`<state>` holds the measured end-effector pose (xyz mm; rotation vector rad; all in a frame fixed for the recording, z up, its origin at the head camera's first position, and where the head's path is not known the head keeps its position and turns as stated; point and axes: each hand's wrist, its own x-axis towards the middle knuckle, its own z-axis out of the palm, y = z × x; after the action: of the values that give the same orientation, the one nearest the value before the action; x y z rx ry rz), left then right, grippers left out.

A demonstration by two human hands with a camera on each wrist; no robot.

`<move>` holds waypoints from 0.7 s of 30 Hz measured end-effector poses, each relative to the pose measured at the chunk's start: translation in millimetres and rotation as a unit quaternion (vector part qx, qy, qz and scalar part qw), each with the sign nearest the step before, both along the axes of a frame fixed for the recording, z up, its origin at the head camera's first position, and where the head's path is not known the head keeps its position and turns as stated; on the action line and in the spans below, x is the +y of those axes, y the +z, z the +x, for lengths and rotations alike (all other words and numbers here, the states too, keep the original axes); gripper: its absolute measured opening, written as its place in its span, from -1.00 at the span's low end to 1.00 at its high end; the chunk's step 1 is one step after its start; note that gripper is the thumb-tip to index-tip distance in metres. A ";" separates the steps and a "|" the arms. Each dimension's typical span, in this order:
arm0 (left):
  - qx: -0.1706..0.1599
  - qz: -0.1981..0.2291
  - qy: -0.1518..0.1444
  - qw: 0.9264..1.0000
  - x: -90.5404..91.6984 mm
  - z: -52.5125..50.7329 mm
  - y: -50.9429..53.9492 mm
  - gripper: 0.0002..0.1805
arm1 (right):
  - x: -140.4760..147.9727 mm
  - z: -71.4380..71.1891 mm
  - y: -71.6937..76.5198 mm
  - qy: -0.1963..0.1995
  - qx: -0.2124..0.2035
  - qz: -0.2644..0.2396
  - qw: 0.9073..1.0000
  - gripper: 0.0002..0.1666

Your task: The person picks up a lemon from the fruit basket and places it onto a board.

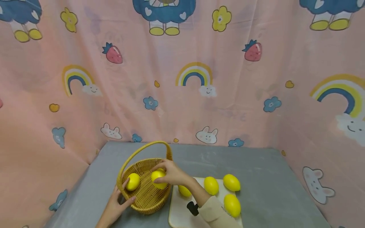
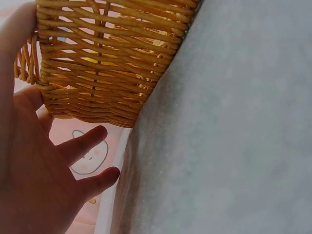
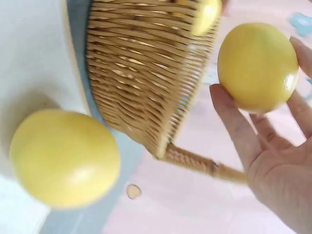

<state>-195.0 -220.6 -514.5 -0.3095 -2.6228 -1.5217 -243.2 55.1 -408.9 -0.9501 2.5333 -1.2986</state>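
A yellow lemon [image 3: 257,67] is pinched between the fingertips and thumb of my right hand [image 1: 174,173], held over the round wicker basket [image 1: 149,207]. My left hand [image 1: 113,205] holds the near left side of the basket by its rim, thumb and a finger on the wicker. Two of its other fingers [image 2: 97,183] stretch out apart from the weave in the left wrist view. Inside the basket, toward the left wall, lies another lemon [image 1: 132,181]. The basket's handle [image 1: 145,146] arches upright above it.
A pale rectangular board [image 1: 179,215] lies right of the basket, bearing several lemons [image 1: 211,185]. My right forearm crosses over it and partly covers one lemon [image 1: 184,191]. The grey tabletop [image 1: 273,190] meets a pink printed curtain [image 1: 171,117] behind.
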 end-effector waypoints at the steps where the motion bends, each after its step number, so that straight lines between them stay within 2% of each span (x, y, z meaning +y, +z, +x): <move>1: 0.002 0.000 -0.002 1.000 0.1 -0.5 0.0 -0.17 | 6.6 2.9 3.0 -0.004 -0.004 -0.020 1.000 -0.58; 5: 0.008 -0.003 -0.007 1.000 -1.3 -2.0 -0.2 -0.17 | 30.0 16.9 11.3 -0.037 -0.010 -0.082 0.996 -0.60; 10: 0.014 -0.005 -0.006 1.000 -0.5 -2.4 0.3 -0.17 | 54.3 37.6 6.8 -0.108 -0.014 -0.136 0.985 -0.59; 15: 0.004 -0.011 -0.004 1.000 0.5 -1.1 0.9 -0.16 | 78.3 62.4 -4.7 -0.169 -0.038 -0.155 0.973 -0.59; 21: 0.001 -0.011 0.000 1.000 0.2 -1.2 1.1 -0.16 | 102.6 83.6 -22.7 -0.220 -0.073 -0.137 0.963 -0.57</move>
<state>-196.3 -220.3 -513.4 -0.3112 -2.6396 -1.4939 -159.6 157.7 -431.6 -0.3060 2.5790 -1.7995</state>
